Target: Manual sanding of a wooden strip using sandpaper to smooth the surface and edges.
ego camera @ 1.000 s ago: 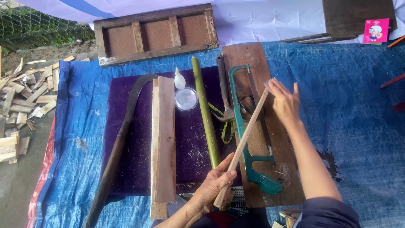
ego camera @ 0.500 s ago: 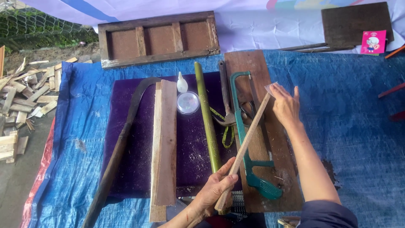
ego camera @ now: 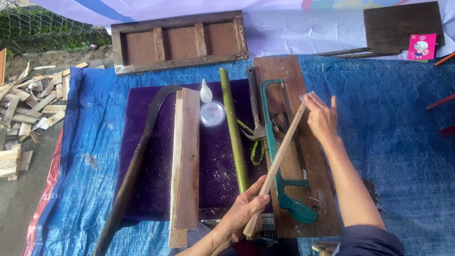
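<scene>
A long thin wooden strip [ego camera: 280, 156] runs diagonally above a brown board [ego camera: 303, 156]. My left hand [ego camera: 246, 208] grips its near end. My right hand [ego camera: 321, 118] holds its far end, pressing a small pale sheet [ego camera: 304, 98], perhaps sandpaper, against the strip. Under the strip lies a green hacksaw [ego camera: 277, 151] on the board.
On the purple mat [ego camera: 147, 189] lie a long curved blade [ego camera: 135, 166], stacked wooden planks [ego camera: 186, 166], a green bamboo stick [ego camera: 234, 132], a glue bottle [ego camera: 205, 91] and a round clear lid [ego camera: 212, 114]. A panelled wooden frame [ego camera: 180, 42] sits behind. Wood scraps [ego camera: 28, 109] pile left.
The view has shifted slightly. Both hands keep hold of the strip, and my right hand stays at its far end.
</scene>
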